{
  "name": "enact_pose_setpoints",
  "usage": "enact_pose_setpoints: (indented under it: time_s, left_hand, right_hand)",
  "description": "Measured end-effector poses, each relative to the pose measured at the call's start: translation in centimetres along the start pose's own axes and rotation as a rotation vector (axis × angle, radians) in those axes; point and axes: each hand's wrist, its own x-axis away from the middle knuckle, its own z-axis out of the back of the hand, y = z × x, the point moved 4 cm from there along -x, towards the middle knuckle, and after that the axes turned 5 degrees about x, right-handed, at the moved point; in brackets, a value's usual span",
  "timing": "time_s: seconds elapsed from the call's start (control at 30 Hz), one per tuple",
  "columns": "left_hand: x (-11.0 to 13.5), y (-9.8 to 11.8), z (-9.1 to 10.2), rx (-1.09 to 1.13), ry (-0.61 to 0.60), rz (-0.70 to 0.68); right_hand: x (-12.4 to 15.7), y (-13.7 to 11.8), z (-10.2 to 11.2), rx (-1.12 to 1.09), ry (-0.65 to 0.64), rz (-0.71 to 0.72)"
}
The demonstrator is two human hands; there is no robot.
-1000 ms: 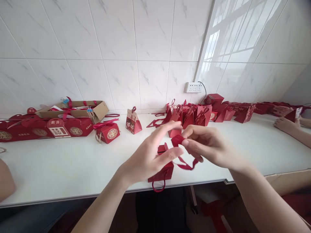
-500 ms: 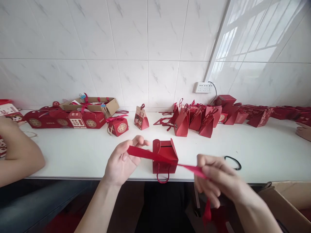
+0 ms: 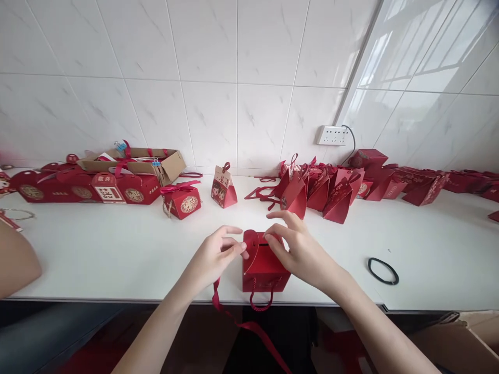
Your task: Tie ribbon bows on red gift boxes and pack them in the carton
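A small red gift box (image 3: pixel 265 283) with a twisted red cord handle (image 3: pixel 261 307) stands in front of me at the table edge, its top open. My left hand (image 3: pixel 220 254) is at the upright left flap (image 3: pixel 251 249), thumb and fingers closed together. From under that hand a red ribbon (image 3: pixel 257 330) hangs over the edge towards my lap. My right hand (image 3: pixel 294 244) arches over the box's right side and covers the right flap. Its thumb and index finger meet above the opening; whatever is between them is hidden.
Several finished-looking red boxes (image 3: pixel 337 205) cluster at the back right. A small box with a bow (image 3: pixel 181 200), a printed pouch (image 3: pixel 224 187) and a cardboard tray (image 3: pixel 173 166) stand back left. A black band (image 3: pixel 383 271) lies right. Another person's arm (image 3: pixel 17 259) rests at left.
The ribbon, stretched between both hands across the box before, now hangs below my left hand. My right hand has moved left and up to the box top. The view has shifted slightly.
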Motion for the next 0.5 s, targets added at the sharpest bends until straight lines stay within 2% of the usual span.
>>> enact_pose_setpoints:
  time_s: [0.23, 0.37, 0.5]
  left_hand:
    - [-0.6, 0.7, 0.1, -0.107, -0.098, 0.047]
    - [-0.9, 0.9, 0.0, -0.186, -0.134, 0.027]
    - [-1.1, 1.1, 0.1, -0.175, -0.135, 0.033]
  right_hand:
    - [-0.6, -0.4, -1.0, 0.09, -0.149, 0.012]
    - [-0.7, -0.1, -1.5, 0.027, -0.206, -0.016]
    - [-0.8, 0.2, -1.9, -0.023, -0.215, -0.037]
